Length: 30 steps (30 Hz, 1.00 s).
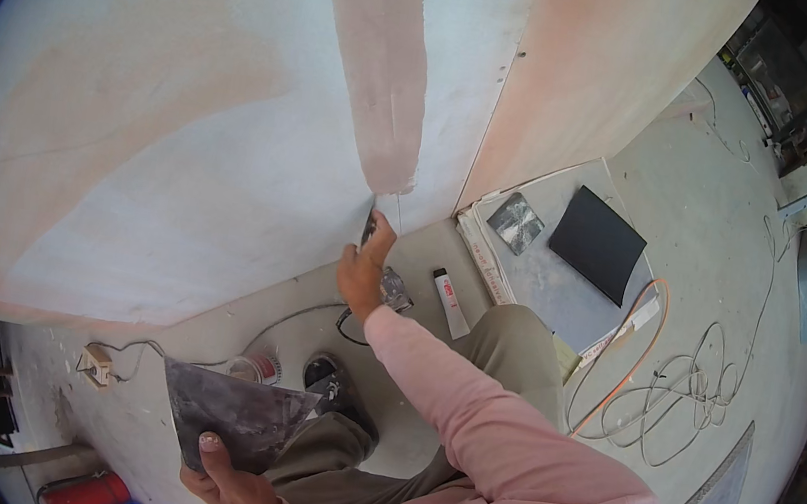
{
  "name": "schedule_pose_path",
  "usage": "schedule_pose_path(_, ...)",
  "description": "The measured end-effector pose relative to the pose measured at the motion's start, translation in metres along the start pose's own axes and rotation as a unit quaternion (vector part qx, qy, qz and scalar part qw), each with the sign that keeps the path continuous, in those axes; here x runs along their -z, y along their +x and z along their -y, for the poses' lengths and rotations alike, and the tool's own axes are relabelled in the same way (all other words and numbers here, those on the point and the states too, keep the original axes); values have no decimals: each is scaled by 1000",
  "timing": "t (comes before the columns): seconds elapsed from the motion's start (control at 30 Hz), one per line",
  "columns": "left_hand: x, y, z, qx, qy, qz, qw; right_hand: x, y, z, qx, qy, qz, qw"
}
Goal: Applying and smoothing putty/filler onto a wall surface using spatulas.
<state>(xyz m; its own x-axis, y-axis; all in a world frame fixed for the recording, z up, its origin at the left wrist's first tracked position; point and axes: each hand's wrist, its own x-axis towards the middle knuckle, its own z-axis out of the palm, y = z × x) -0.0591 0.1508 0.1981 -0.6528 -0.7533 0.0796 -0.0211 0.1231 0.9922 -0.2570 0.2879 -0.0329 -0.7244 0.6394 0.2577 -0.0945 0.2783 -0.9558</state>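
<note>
My right hand (365, 265) is closed round a putty knife (368, 228), whose blade is mostly hidden by the fingers. It is at the low end of a pinkish-brown filler strip (386, 69) running down the pale wall panel (184, 155). Low on the left, my left hand (233, 488) grips a dark, smeared flat plate (238, 413) by its near edge, thumb on top. On the floor by my right wrist are a small power tool (396, 289) and a white tube with a black cap (451, 303).
At right a low stack of boards (567, 312) bears a black sheet (598, 244) and a smeared metal plate (516, 224). Beyond it lie a coiled cable (678, 392) and an orange hose (633, 351). A clear tub (255, 369) and a power socket (95, 365) stand left of my foot.
</note>
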Motion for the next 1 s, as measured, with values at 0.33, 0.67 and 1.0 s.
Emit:
schedule_pose_path(0.33,-6,0,10,-39,-15,67,997,52,60,8,-469,530,-67,704)
schedule_pose_path(0.67,-12,-5,8,-37,11,53,998,73,62,52,-377,577,0,724)
schedule_pose_path(1.0,-34,12,-25,85,-1,224,971,148,-5,154,21,357,336,871)
